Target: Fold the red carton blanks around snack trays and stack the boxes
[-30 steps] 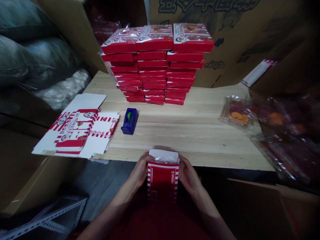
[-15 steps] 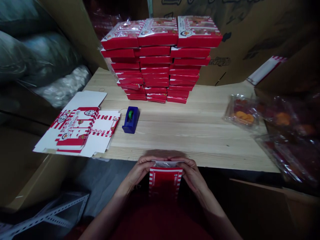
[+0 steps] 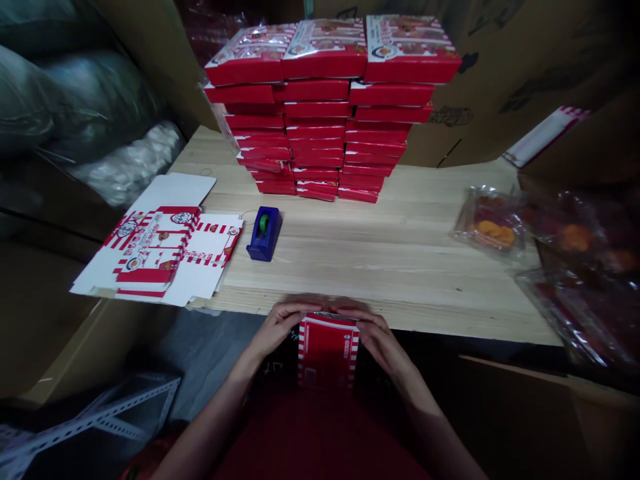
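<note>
Head view: tape dispenser (image 3: 263, 234) beyond left hand (image 3: 280, 327)

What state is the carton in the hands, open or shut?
Shut, it appears: the red-and-white carton shows no raised flap at its top end, where the left hand and right hand meet, though they partly hide that edge.
</note>
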Demonstrator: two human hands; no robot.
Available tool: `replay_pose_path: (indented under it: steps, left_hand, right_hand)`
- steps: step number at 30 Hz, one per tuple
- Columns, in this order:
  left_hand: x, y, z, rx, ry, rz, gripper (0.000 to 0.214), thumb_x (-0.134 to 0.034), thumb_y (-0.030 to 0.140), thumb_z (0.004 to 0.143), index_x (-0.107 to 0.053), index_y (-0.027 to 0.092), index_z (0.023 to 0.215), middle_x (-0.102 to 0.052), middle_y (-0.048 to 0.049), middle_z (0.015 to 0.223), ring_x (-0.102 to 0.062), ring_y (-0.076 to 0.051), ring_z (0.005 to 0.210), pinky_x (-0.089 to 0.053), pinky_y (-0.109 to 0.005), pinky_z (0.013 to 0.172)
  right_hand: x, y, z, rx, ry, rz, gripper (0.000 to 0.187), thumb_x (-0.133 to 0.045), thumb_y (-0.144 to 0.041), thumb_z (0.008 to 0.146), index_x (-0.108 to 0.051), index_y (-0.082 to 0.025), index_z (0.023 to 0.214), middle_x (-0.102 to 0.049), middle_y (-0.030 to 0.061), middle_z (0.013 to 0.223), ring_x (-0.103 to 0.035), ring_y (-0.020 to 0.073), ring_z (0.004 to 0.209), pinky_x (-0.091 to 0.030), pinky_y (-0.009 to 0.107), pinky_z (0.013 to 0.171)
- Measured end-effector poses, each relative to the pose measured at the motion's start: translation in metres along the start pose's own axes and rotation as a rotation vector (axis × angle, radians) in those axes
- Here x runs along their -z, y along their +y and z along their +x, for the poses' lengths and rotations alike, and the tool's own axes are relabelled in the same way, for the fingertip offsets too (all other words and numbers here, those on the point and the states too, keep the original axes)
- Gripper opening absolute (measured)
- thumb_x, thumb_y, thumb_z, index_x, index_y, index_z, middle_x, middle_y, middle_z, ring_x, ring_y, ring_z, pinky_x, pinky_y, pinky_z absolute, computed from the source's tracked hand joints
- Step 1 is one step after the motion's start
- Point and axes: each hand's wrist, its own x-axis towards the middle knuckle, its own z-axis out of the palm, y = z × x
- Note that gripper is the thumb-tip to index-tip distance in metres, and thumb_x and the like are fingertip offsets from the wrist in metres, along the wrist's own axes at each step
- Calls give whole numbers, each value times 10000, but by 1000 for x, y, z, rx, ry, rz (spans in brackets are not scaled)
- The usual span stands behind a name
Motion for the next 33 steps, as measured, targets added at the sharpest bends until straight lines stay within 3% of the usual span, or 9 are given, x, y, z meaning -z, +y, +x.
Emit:
replay_pose_path:
  steps: [4, 7, 10, 15, 18, 21, 24, 28, 33]
  left_hand:
    - [-4, 3, -1, -71, -49, 110, 233, -728, 334, 902, -833, 270, 1100, -775, -85, 1251, -674, -291, 1234, -440, -428, 1134]
    - [-10, 1, 0, -108, 16, 123, 178, -741, 324, 896, -852, 275, 1026, -795, -84, 1194, -695, -289, 1185, -450, -426, 1120]
    - [-14, 4, 1, -105, 28, 143, 158, -749, 308, 887, -856, 274, 998, -808, -85, 1149, -709, -291, 1152, -460, -427, 1103]
    - [-14, 22, 8, -45, -94, 147, 160, -737, 340, 904, -856, 254, 969, -818, -99, 1086, -728, -278, 1058, -501, -390, 1002]
    - [-12, 32, 15, -33, -158, 181, 132, -761, 307, 880, -848, 262, 969, -816, -87, 1067, -727, -265, 1007, -504, -391, 985]
    - [-9, 37, 23, -46, -177, 164, 266, -820, 235, 807, -827, 298, 1066, -795, -73, 1176, -687, -289, 1161, -449, -418, 1092]
    - [-7, 37, 29, -74, -155, 193, 272, -811, 214, 801, -827, 317, 1052, -809, -54, 1136, -687, -294, 1155, -433, -435, 1112]
    - [-8, 33, 35, -59, -164, 226, 171, -776, 228, 834, -840, 298, 977, -825, -53, 1052, -719, -274, 1024, -468, -415, 1049]
    - [-12, 29, 35, -33, -126, 157, 159, -790, 214, 802, -846, 297, 925, -832, -49, 973, -727, -285, 998, -487, -418, 1021]
  right_hand:
    - [3, 4, 3, 180, -6, -284, 145, -756, -404, 891, -841, -328, 980, -775, 59, 1206, -667, 279, 1198, -461, 485, 1093]
    - [4, 6, 3, 244, 49, -326, 115, -796, -415, 867, -843, -314, 895, -797, 66, 1108, -694, 270, 1124, -491, 476, 1047]
    - [6, 0, 2, 226, 68, -349, 154, -795, -444, 865, -840, -296, 875, -806, 76, 1101, -699, 272, 1123, -495, 469, 1038]
    - [12, -19, 10, 166, -18, -396, 164, -812, -413, 848, -802, -268, 770, -795, 41, 947, -712, 225, 919, -545, 410, 905]
    - [14, -24, 20, 150, -110, -406, 110, -815, -381, 842, -817, -297, 913, -784, 30, 1015, -707, 217, 954, -547, 425, 935]
    - [16, -22, 29, 109, -179, -438, 220, -777, -382, 871, -804, -349, 1087, -788, 35, 1174, -701, 254, 1113, -485, 520, 1073]
    - [18, -20, 35, 80, -175, -473, 228, -763, -402, 877, -807, -356, 1096, -809, 34, 1157, -720, 275, 1121, -470, 567, 1097]
    - [18, -22, 41, 46, -136, -443, 229, -783, -417, 853, -823, -322, 1057, -832, 37, 1070, -751, 266, 1022, -520, 541, 1046]
    - [15, -20, 41, 35, -104, -398, 168, -824, -426, 804, -839, -310, 924, -840, 22, 963, -758, 240, 902, -566, 490, 956]
